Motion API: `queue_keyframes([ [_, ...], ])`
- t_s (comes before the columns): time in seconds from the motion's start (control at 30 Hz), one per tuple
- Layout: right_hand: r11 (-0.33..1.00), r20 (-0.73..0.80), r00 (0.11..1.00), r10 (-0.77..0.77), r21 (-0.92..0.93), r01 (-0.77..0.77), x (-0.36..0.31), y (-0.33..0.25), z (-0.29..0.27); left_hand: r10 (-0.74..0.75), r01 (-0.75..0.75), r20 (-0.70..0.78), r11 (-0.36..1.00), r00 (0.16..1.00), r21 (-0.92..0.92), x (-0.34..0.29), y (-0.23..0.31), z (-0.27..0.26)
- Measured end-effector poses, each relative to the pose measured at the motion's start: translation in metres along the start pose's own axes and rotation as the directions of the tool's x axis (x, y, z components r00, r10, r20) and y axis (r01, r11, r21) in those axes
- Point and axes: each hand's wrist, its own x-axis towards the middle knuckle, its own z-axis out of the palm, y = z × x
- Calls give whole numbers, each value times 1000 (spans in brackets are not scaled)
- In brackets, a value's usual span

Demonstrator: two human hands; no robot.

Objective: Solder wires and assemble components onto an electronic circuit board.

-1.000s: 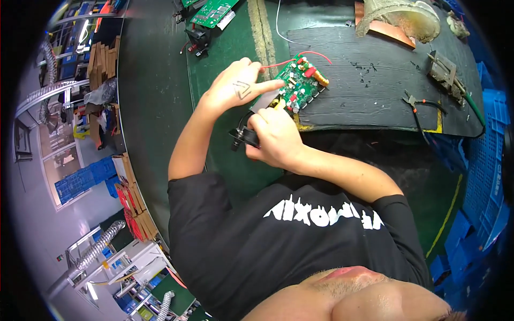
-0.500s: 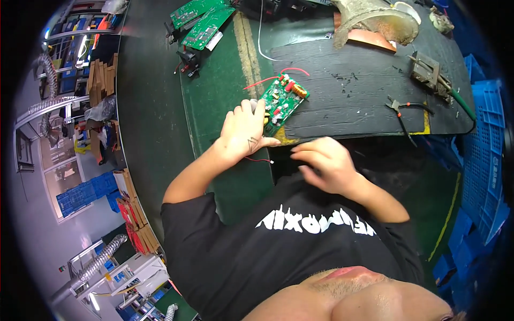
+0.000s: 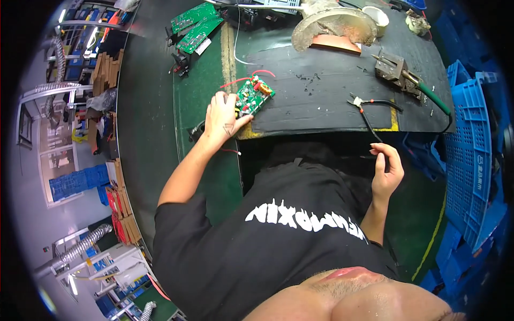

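A green circuit board (image 3: 257,101) with red wires and several components lies at the left end of the black mat. My left hand (image 3: 219,119) grips its left side, fingers over the edge and thumb along the near corner. A thin wire with a small white plug hangs by that wrist. Off the table's front edge, my right hand (image 3: 388,172) is raised with bent fingers, thumb apart and nothing visible in it. Its fingertips are close to the handle end of the cutting pliers (image 3: 360,103); whether they touch I cannot tell. The pliers lie with jaws spread on the mat.
A soldering iron with a green handle (image 3: 432,99) rests in a metal holder (image 3: 390,68) at right. Behind the mat stand a dirty funnel-shaped hood (image 3: 321,25), an orange block (image 3: 337,44) and a white cup (image 3: 376,20). More green boards (image 3: 199,35) lie far left; a blue crate (image 3: 463,160) stands right.
My right hand has moved right, from near the board to beside the pliers' handle. The left hand keeps hold of the board. The whole view has shifted somewhat.
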Motion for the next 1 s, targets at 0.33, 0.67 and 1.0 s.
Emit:
queue_keyframes([
  [0.33,997,-132,991,37,-67,-46,-37,24,-47,54,-75,-123,982,991,-175,-4,-5,-3],
  [0.67,681,-120,975,186,-700,-216,-75,104,-64,331,-311,38,915,943,-257,34,13,0],
  [1.0,491,483,626,612,-853,179,-51,201,11,198,-166,127,961,972,-223,28,28,-7],
])
